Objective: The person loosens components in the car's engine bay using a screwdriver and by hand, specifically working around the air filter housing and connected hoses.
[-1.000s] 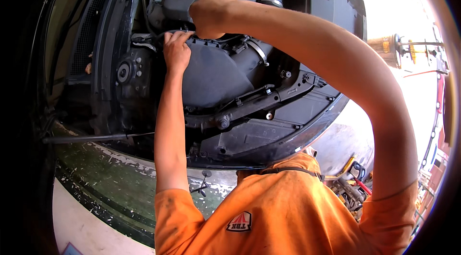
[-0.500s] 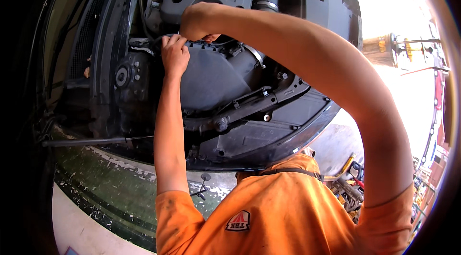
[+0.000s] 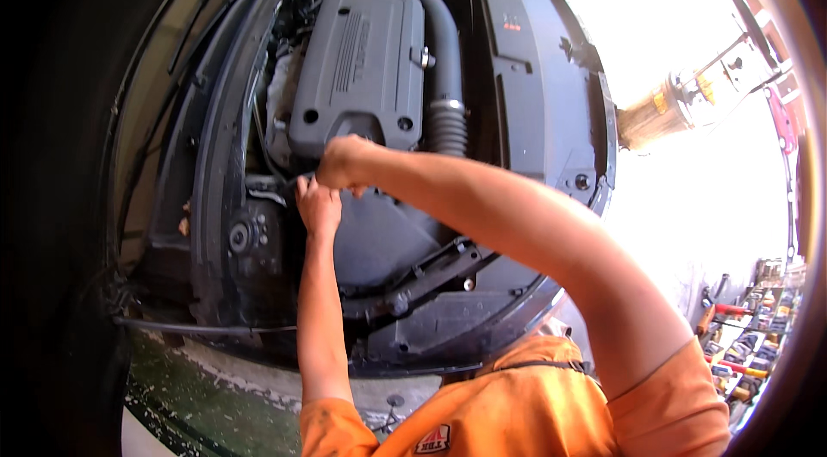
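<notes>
Left hand and right hand, grips indeterminable, are apparently working at the air-filter housing nearside of the engine cover, the next move seemingly requiring close coordination.

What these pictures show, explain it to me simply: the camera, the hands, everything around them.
No robot here: a person in an orange shirt works bare-handed. A fisheye camera on their head looks down and bends straight edges. Their left hand and right hand are close together in a car's engine bay, beside the grey engine cover and a smooth dark box. A ribbed hose lies just right of the cover. What the hands hold, if anything, is hidden.
</notes>
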`<state>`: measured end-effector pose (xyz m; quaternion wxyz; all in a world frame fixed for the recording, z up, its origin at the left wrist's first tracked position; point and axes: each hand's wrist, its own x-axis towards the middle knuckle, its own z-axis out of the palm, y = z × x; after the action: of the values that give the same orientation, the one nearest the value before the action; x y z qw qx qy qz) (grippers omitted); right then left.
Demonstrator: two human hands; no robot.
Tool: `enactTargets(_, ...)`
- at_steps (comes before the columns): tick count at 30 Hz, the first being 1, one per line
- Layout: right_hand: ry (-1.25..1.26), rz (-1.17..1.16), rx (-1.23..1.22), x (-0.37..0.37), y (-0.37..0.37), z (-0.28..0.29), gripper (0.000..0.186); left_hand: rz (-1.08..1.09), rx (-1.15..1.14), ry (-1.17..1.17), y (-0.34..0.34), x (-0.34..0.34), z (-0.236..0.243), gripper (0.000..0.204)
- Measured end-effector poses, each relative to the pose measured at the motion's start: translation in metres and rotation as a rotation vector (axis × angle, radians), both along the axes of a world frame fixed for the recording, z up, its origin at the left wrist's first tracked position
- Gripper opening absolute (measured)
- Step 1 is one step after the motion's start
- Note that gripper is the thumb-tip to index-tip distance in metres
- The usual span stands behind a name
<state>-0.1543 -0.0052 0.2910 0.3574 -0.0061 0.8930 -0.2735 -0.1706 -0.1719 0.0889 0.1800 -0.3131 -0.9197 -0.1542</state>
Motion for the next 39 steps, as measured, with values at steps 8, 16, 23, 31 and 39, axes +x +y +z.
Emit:
enactTargets(8,0.623,0.595,0.542,0.047,-0.043,-0.008,0.021,-0.050,0.291,-0.192,-0.017,-0.009,-0.031,0.023)
enactTargets(16,0.311,0.291,0.368,0.010,-0.008,0.012,0.020,0.116,-0.030,-0.081,-0.001,0.015,0.022,0.015)
enactTargets(23,0.531,0.400,0.347,0.030,-0.022,-0.003,0.013,0.102,-0.046,-0.025,-0.009,0.004,0.005,0.014)
enactTargets(31,0.370,0.412,0.296,-0.001,-0.022,-0.036,0.025,0.126,0.188,-0.206,-0.007,0.003,-0.005,0.014)
enactTargets(39,0.062,0.231,0.205,0.014,-0.026,0.021,0.023,0.134,-0.007,-0.129,-0.020,-0.005,-0.026,0.020)
